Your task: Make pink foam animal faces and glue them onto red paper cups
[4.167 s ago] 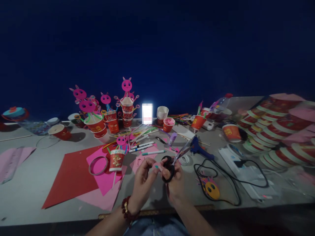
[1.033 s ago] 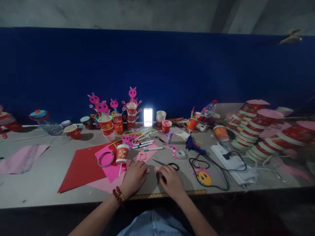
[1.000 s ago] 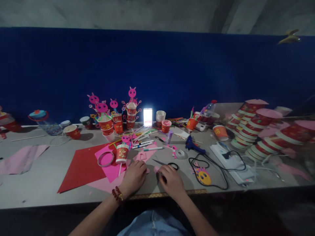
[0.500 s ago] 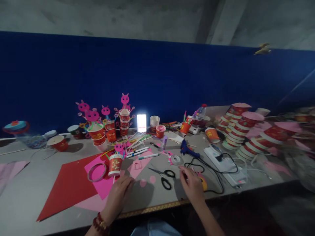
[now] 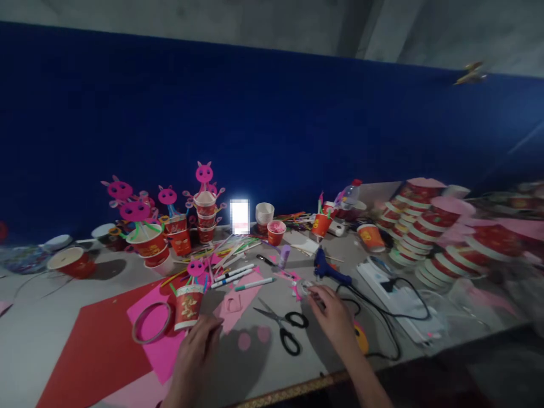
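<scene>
My left hand (image 5: 199,345) hovers low over the table's front, loosely curved, fingertips pointing right, with no object visible in it. Just beyond it stands a red paper cup (image 5: 189,303) with a pink paper face (image 5: 196,267) and straws. My right hand (image 5: 330,314) reaches to a roll of clear tape (image 5: 304,288); its fingertips meet the roll's right edge, thumb and fingers apart. Between my hands lie black-handled scissors (image 5: 280,322), blades spread, and pink paper circles (image 5: 244,341). Small pink cut-outs (image 5: 296,292) lie beside the roll.
Red card (image 5: 97,340) and a tape ring (image 5: 152,323) lie left. Markers (image 5: 233,275) and a glue stick (image 5: 284,256) are ahead. Right are a glue gun (image 5: 329,267), cables, a power strip (image 5: 395,300) and stacked cups (image 5: 419,232). Decorated cups (image 5: 147,241) line the back left.
My right hand has come forward to the tape roll. The camera view has shifted a little; my left hand appears lower and further left, near the cup.
</scene>
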`<state>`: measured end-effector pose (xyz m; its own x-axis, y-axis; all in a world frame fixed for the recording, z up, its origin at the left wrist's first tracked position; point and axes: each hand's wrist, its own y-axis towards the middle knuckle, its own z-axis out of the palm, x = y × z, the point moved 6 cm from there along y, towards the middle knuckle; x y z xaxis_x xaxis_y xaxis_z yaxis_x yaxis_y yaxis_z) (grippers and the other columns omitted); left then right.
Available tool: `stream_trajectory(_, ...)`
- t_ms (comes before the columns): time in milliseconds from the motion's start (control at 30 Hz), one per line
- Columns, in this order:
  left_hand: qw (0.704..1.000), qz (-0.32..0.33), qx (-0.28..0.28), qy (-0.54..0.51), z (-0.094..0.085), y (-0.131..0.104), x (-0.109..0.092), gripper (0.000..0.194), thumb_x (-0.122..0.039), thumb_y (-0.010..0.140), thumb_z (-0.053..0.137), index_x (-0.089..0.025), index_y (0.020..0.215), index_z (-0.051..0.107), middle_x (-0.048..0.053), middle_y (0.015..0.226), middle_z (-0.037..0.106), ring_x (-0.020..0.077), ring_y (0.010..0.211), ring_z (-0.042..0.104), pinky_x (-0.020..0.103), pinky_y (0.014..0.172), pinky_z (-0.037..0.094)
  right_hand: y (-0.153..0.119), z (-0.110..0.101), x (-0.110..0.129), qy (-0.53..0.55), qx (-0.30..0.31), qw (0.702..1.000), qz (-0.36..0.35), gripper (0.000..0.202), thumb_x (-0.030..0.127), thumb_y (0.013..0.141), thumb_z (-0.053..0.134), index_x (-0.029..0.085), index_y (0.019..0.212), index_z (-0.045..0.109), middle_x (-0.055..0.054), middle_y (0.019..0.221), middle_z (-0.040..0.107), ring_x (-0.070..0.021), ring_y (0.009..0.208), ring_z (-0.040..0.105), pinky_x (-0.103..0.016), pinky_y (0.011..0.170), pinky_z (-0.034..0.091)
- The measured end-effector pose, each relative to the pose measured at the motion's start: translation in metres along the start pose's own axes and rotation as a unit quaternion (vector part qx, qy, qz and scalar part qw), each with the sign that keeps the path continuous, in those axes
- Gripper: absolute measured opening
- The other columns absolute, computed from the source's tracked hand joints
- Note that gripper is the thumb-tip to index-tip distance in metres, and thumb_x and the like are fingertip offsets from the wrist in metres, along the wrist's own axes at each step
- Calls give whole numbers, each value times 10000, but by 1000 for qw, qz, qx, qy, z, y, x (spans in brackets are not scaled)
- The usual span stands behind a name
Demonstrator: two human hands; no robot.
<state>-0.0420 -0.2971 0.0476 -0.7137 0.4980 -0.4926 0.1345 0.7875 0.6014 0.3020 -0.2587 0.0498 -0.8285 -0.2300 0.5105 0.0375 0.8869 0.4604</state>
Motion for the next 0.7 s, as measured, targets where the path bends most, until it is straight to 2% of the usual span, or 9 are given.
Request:
stream_trajectory(133, 1000, -12, 0, -29, 2, 3, 3, 93, -198, 948, 543, -231, 991, 618, 39, 872, 728, 186, 801, 718, 263, 684, 569, 10, 10, 9, 31, 18, 999, 32, 204, 274, 880, 494, 208, 1004, 642, -13, 681, 629, -204, 585, 609, -312, 606, 523)
stream_trajectory(200, 999, 2, -7, -32, 2, 5, 1, 129, -150, 936, 537, -240, 989, 614, 24, 839, 719, 172, 763, 713, 250, 665, 565, 18, 20, 23, 52, 39, 997, 29, 295, 212, 848, 480, 197, 1114, 606, 1, 674, 611, -190, 553, 594, -295, 581, 521)
stream_trajectory(233, 999, 5, -13, -31, 1, 6, -1, 160, -129, 934, 522, -241, 1004, 613, 30, 859, 716, 172, 779, 714, 254, 678, 570, 23, 26, 33, 64, 51, 996, 18, 370, 183, 834, 474, 193, 1191, 573, -17, 752, 645, -185, 573, 609, -297, 603, 535)
stream_trajectory(300, 1000, -3, -12, -26, 1, 10, -4, 228, -100, 928, 489, -237, 1066, 608, 74, 998, 705, 193, 916, 708, 287, 754, 584, 36, 38, 55, 84, 79, 993, -24, 540, 150, 821, 477, 200, 1359, 467, -95, 1093, 681, -188, 717, 672, -332, 730, 568)
stream_trajectory(367, 1000, -5, 13, -21, 3, 13, -10, 290, -93, 916, 488, -235, 1144, 597, 122, 1192, 652, 220, 1081, 665, 323, 834, 584, 50, 52, 78, 86, 112, 986, -89, 609, 154, 823, 514, 226, 1422, 432, -125, 1362, 581, -230, 983, 680, -396, 902, 546)
stream_trajectory(467, 998, 23, 58, -30, 8, 15, -20, 293, -96, 902, 519, -233, 1148, 600, 139, 1282, 617, 229, 1123, 643, 338, 864, 581, 66, 72, 100, 71, 144, 973, -167, 409, 144, 848, 521, 245, 1230, 626, -91, 1258, 669, -272, 1168, 613, -486, 1053, 454)
stream_trajectory(600, 994, 66, 64, -59, 10, 9, -25, 232, -75, 894, 520, -224, 1047, 611, 75, 963, 728, 198, 892, 697, 333, 808, 587, 79, 86, 112, 71, 129, 972, -181, 363, 142, 885, 485, 201, 1208, 640, -134, 1335, 618, -278, 1194, 606, -456, 982, 518)
stream_trajectory(633, 994, 67, 58, -63, 10, 6, -24, 250, -65, 895, 505, -220, 1063, 607, 68, 930, 734, 191, 868, 701, 320, 791, 590, 81, 89, 115, 72, 132, 972, -182, 347, 145, 895, 476, 195, 1193, 646, -140, 1321, 627, -278, 1162, 625, -445, 944, 539)
stream_trajectory(700, 995, 52, 51, -64, 11, 2, -20, 296, -50, 898, 477, -216, 1112, 596, 79, 970, 739, 182, 890, 708, 280, 760, 595, 83, 95, 123, 68, 164, 966, -186, 273, 153, 920, 460, 200, 1063, 689, -117, 1115, 723, -259, 978, 694, -435, 880, 561)
